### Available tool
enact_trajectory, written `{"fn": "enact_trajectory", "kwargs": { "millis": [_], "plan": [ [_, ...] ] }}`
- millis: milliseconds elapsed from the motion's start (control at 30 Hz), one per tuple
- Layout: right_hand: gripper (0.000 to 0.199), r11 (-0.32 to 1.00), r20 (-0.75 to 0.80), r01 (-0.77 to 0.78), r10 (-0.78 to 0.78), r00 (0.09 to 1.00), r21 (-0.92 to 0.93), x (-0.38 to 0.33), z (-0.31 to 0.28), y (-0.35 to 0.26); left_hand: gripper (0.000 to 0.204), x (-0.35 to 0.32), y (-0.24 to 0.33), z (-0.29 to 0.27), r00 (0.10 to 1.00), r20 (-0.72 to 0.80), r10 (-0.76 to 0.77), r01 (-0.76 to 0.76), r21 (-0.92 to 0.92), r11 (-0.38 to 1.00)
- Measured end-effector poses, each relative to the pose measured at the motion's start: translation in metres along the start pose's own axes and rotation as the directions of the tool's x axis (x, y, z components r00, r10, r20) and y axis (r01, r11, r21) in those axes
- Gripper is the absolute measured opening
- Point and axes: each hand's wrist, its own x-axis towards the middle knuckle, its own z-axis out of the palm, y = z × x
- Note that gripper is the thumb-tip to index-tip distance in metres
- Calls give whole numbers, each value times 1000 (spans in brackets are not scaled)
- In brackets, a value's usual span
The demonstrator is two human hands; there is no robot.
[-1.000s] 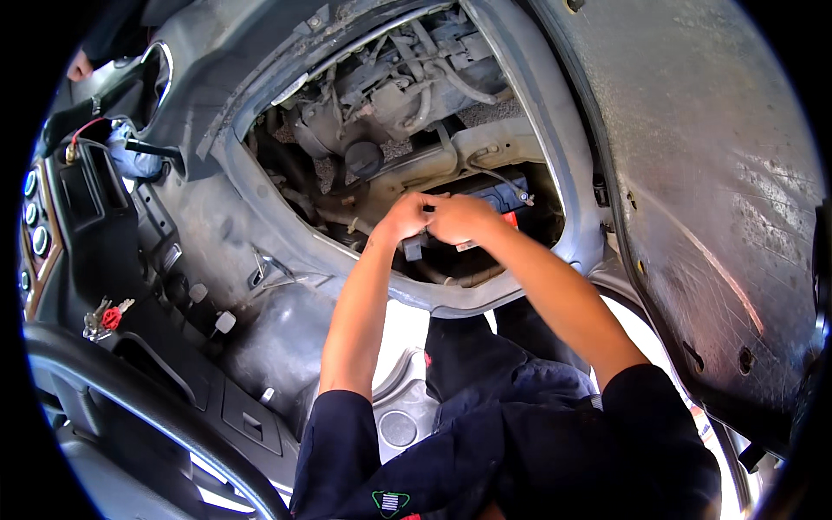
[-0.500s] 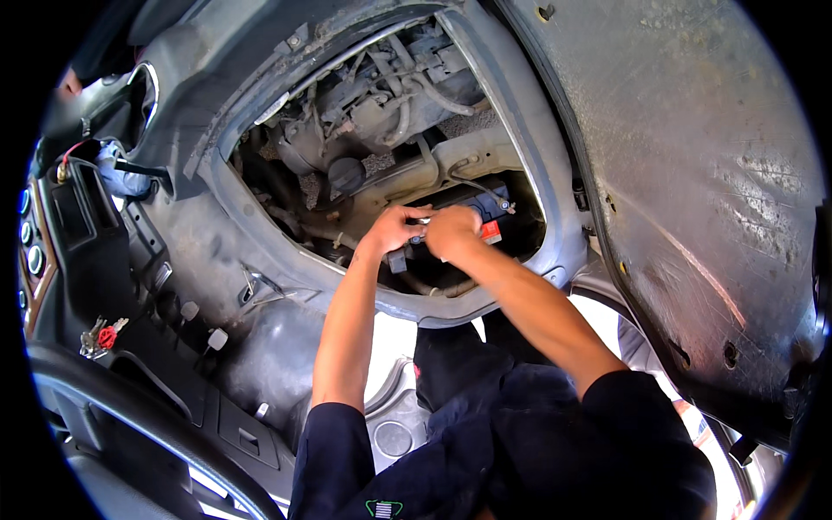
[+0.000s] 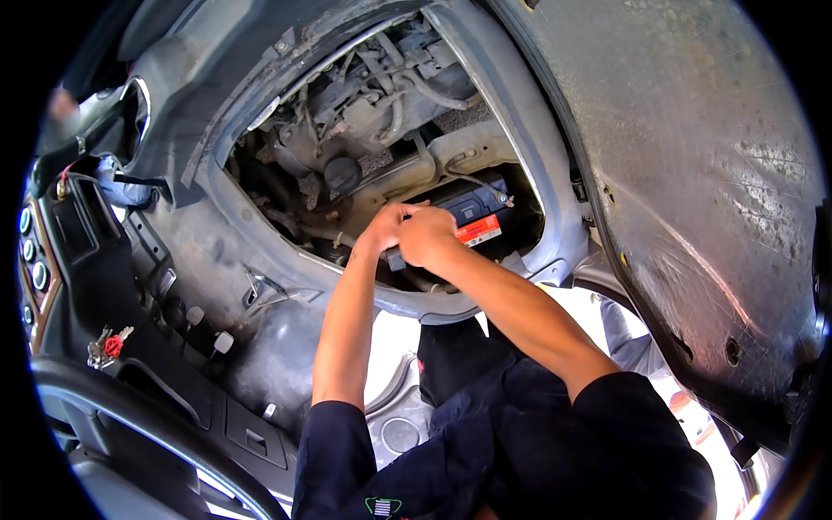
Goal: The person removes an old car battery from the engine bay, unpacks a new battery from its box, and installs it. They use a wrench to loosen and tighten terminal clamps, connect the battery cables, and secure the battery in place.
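A dark car battery (image 3: 468, 205) with a red-orange label (image 3: 479, 230) sits low in the opening. My left hand (image 3: 386, 230) is at its left end, fingers bent inward with the tips behind the other hand. Right against it, my right hand (image 3: 430, 237) is closed, its back toward me, partly covering the battery. What the fingers grip between them is hidden. At the battery's far right corner a cable end (image 3: 506, 200) shows at the terminal. A small dark block (image 3: 395, 259) lies just below my left hand.
A grey metal frame (image 3: 559, 247) rims the opening, with hoses and a round black cap (image 3: 343, 175) beyond the hands. A large raised panel (image 3: 693, 173) stands at the right. On the left are a steering wheel (image 3: 147, 429) and keys with a red tag (image 3: 113, 346). Another person's blurred hand (image 3: 63, 106) shows far left.
My right hand has shifted left and closer to my left hand, uncovering more of the battery and its label. The left hand stays nearly in place.
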Motion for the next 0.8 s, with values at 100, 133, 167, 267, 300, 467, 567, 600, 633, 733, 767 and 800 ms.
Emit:
{"fn": "enact_trajectory", "kwargs": {
  "millis": [100,133,167,267,300,467,567,600,633,733,767,800],
  "plan": [
    [31,970,18,-103,101,995,218,-9,-9,65,47,-1,46,8,987,-67,-148,156,140,978],
    [33,969,82,-171,159,984,180,0,-8,83,48,-1,44,7,988,-63,-139,147,152,978],
    [31,972,38,-143,138,990,185,4,3,83,48,-1,36,7,989,-49,-138,144,147,979],
    [28,976,28,-180,184,982,-122,5,2,6,47,-1,7,2,999,6,-33,33,-16,999],
    [29,981,145,-187,192,971,-47,5,-9,-4,47,0,13,2,999,6,-44,43,12,999],
    [31,970,-44,-83,95,994,227,-14,1,77,47,-2,44,7,980,-56,-192,198,127,972],
    [30,982,-68,-179,175,982,-59,-2,9,41,48,7,20,5,992,-39,-116,118,46,992],
    [30,950,-76,-186,173,982,-250,-7,9,16,51,5,0,4,998,-19,-53,53,9,999],
    [33,946,16,-114,125,992,-303,0,5,16,50,9,21,2,998,-31,-56,59,93,994],
    [32,972,28,-193,199,980,-135,-7,9,7,48,0,23,7,977,-4,-212,211,-82,974],
    [29,988,-28,-151,150,988,-28,-11,5,21,51,4,12,4,988,-31,-150,150,-11,989],
    [26,999,-52,-40,41,998,9,-24,-5,32,52,1,14,3,984,-48,-170,171,15,985]
  ]
}}
